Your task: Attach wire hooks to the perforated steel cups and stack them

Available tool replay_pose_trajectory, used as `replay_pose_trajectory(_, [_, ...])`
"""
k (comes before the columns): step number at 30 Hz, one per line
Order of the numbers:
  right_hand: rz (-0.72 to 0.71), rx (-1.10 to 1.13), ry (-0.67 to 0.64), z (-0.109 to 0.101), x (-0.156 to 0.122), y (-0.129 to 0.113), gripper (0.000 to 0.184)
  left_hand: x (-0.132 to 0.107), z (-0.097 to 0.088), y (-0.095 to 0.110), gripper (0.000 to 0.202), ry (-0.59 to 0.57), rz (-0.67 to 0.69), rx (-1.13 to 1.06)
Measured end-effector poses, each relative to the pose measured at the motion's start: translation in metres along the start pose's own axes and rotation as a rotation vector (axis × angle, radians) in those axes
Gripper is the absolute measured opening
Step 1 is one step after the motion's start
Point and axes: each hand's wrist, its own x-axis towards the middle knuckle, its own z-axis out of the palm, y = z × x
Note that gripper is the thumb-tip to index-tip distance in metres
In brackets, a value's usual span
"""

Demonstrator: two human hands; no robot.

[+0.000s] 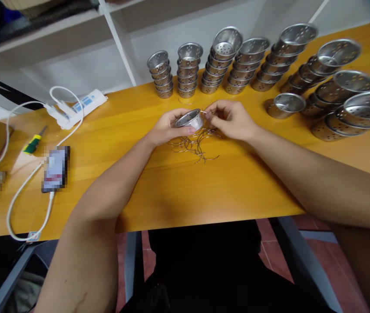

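Observation:
My left hand is wrapped round a small perforated metal cup, holding it tilted above the yellow table. Close beside the cup's rim, my right hand pinches a thin wire piece, fingers pressed together. Directly below both hands lies a loose pile of bent wire handles.
Several stacks of the same perforated metal cups line the back and right of the table, with one single cup apart. At the left lie a white power strip with cable, a screwdriver and a phone.

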Motion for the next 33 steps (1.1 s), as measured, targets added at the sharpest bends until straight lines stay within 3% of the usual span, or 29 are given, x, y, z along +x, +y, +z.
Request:
replay_pose_trajectory(4, [-0.244, -0.226, -0.025, -0.001, -0.004, -0.006, 0.041, -0.005, 0.009, 0.008, 0.097, -0.065, -0.057, 0.041])
replay_pose_trajectory(7, [-0.302, -0.312, -0.050, -0.001, -0.006, -0.010, 0.032, -0.007, 0.015, 0.011, 0.096, -0.083, -0.067, 0.051])
replay_pose_trajectory(16, [-0.169, -0.277, -0.087, -0.005, -0.007, -0.019, 0.011, -0.006, 0.016, 0.007, 0.097, -0.076, -0.048, 0.077])
replay_pose_trajectory(21, [-0.054, -0.222, -0.099, -0.005, -0.006, -0.018, 0.013, -0.004, 0.014, 0.001, 0.100, -0.021, -0.026, 0.087])
replay_pose_trajectory(33, [-0.041, -0.073, -0.131, -0.001, -0.004, -0.012, 0.016, -0.007, 0.019, 0.007, 0.099, -0.055, -0.065, 0.065])
